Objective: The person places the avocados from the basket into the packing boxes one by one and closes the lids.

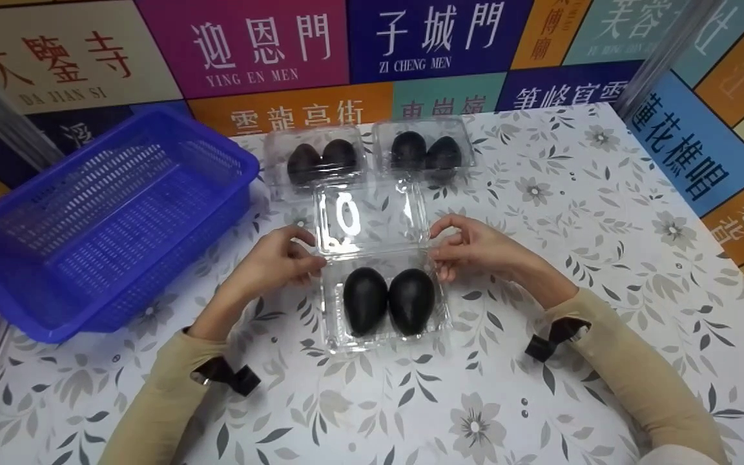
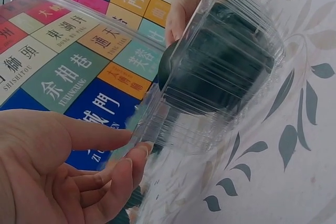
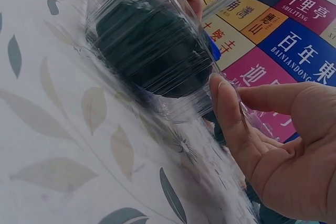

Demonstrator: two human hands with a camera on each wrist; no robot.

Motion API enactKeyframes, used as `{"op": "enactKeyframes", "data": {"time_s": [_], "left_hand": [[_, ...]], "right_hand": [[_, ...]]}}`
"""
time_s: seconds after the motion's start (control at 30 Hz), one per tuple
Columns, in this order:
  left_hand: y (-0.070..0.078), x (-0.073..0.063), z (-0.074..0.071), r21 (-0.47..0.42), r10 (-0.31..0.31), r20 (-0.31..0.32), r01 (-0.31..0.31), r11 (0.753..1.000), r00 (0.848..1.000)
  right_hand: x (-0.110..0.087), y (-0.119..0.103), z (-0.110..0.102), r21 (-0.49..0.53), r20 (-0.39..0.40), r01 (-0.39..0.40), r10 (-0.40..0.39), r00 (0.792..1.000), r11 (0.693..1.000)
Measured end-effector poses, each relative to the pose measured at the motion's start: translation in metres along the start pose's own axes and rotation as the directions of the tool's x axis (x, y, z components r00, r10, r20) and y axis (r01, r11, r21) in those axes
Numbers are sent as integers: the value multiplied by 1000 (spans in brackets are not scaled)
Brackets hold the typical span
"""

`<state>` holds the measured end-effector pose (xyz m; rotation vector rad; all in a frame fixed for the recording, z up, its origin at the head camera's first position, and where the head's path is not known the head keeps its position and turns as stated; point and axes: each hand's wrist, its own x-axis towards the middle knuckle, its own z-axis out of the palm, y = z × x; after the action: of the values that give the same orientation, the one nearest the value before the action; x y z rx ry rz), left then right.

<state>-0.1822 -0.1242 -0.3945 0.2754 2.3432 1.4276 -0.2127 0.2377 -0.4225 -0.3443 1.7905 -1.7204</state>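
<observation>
A clear plastic clamshell box (image 1: 330, 339) lies open on the table with its lid (image 1: 382, 223) folded back. Two dark egg-shaped things (image 1: 365, 302) sit side by side in its base. My left hand (image 1: 279, 256) pinches the box's left edge near the hinge between thumb and fingertips, as the left wrist view also shows. On the opposite edge, my right hand (image 1: 475, 247) pinches the plastic rim with thumb and fingers. In the right wrist view, the ribbed box wall (image 3: 173, 106) rises just beyond these fingertips, a dark egg behind it.
Behind the open box stand two more clear boxes, one at left (image 1: 275, 145) and one at right (image 1: 465, 126), each holding two dark eggs. A blue perforated basket (image 1: 146, 284) occupies the left side. Printed panels (image 1: 430, 39) border the flowered tablecloth (image 1: 591, 232) at the back.
</observation>
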Motion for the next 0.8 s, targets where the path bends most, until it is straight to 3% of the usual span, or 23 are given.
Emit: {"op": "enactKeyframes", "data": {"time_s": [0.13, 0.43, 0.8], "left_hand": [[0, 1, 0, -19, -2, -5, 2, 1000, 1000], [-4, 5, 5, -100, 39, -85, -48, 994, 996], [-5, 7, 11, -182, 75, -133, -99, 978, 988]], "right_hand": [[-1, -1, 1, 7, -8, 11, -11, 1000, 1000], [3, 4, 1, 32, -44, 106, -104, 994, 994], [6, 8, 0, 28, -71, 179, -177, 982, 983]]}}
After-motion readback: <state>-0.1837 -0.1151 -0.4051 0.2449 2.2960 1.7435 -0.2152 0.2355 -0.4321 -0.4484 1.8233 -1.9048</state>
